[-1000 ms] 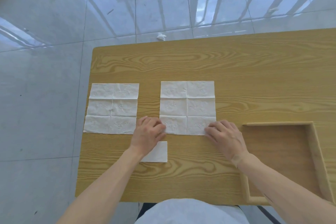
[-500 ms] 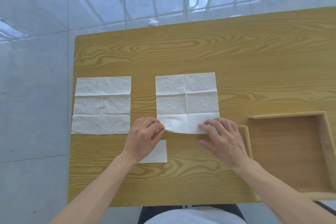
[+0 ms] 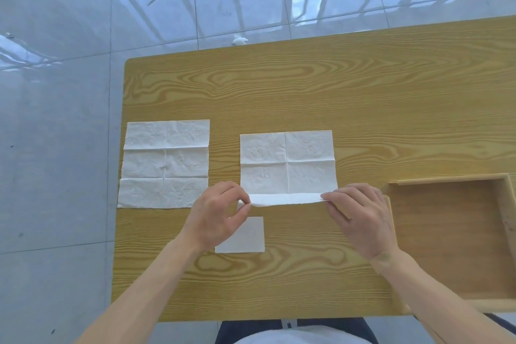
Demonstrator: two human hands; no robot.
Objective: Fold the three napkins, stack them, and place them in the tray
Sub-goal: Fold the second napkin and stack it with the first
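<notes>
Three white napkins lie on the wooden table [image 3: 307,86]. The left napkin [image 3: 164,163] is spread flat. The middle napkin [image 3: 287,165] has its near edge lifted and curled over. My left hand [image 3: 220,212] pinches that edge's left corner; my right hand [image 3: 360,218] pinches its right corner. A small folded napkin [image 3: 248,237] rests close to me, partly hidden under my left hand. The wooden tray [image 3: 446,183] sits at the right, with nothing in it.
The table's left edge runs just beside the left napkin, and the near edge is close to my body. A scrap of white paper [image 3: 239,40] lies on the glossy tiled floor beyond the far edge.
Both hands went from resting on the middle napkin's near corners to pinching them. The near edge has risen off the table and started rolling away from me.
</notes>
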